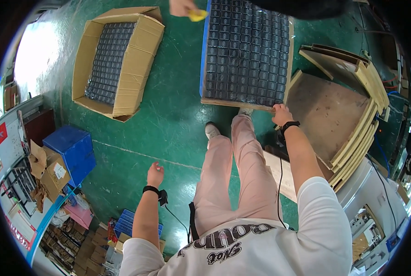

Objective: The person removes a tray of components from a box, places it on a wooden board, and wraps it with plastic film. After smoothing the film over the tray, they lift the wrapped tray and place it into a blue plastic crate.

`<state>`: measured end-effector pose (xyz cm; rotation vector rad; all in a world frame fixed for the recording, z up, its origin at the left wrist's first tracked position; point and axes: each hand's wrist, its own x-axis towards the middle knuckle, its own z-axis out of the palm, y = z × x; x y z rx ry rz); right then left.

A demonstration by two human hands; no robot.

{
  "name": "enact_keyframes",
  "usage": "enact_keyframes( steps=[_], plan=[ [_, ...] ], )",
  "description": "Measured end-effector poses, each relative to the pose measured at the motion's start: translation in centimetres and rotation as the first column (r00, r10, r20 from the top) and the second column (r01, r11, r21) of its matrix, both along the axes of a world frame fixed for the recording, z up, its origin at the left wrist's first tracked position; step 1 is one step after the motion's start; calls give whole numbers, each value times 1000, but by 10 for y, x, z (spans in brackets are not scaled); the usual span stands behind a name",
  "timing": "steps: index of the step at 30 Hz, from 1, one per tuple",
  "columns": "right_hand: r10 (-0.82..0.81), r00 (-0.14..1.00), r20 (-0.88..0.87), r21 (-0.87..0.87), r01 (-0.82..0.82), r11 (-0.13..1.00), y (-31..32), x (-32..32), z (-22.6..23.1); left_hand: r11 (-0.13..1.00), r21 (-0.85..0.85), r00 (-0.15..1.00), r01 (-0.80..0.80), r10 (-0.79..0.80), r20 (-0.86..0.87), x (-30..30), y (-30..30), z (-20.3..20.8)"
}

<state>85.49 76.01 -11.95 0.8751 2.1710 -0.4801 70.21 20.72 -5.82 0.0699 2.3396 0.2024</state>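
Note:
My right hand (282,114) is closed on the near right corner of a shallow, thin-rimmed brown tray (233,104), in front of my feet. Rows of small dark square packs (249,55) fill it, and a blue strip runs along its left side. My left hand (155,175) hangs over the floor left of my legs, holding nothing, its fingers loosely bent and partly apart. Beyond the tray's far left corner, another person's hand (182,7) holds a small yellow object (197,15) that I cannot make out.
An open cardboard box (138,69) with similar dark packs stands on the green floor at far left. Wooden boards (329,115) are stacked right of the tray. A blue box (69,149) and a smaller carton (56,172) sit at left. Cables run from both wrists.

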Motion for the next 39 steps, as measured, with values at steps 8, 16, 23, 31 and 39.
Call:
enact_keyframes(
  steps=[8,16,23,31,39],
  plan=[
    [39,995,-87,5,-39,999,5,9,16,999,33,1000,1,-2,11,-6,23,19],
    [0,998,-71,89,7,996,11,64,99,993,111,994,-34,45,-100,-43,24,78],
    [90,982,-165,21,-88,996,-3,175,155,985,139,957,-103,136,-255,-55,-18,126],
    [336,922,-194,29,-337,941,-42,310,149,988,120,972,-96,119,-203,4,-81,109],
    [402,896,-188,71,-396,915,-42,264,185,961,248,992,124,-123,-22,63,-142,64]
  ],
)
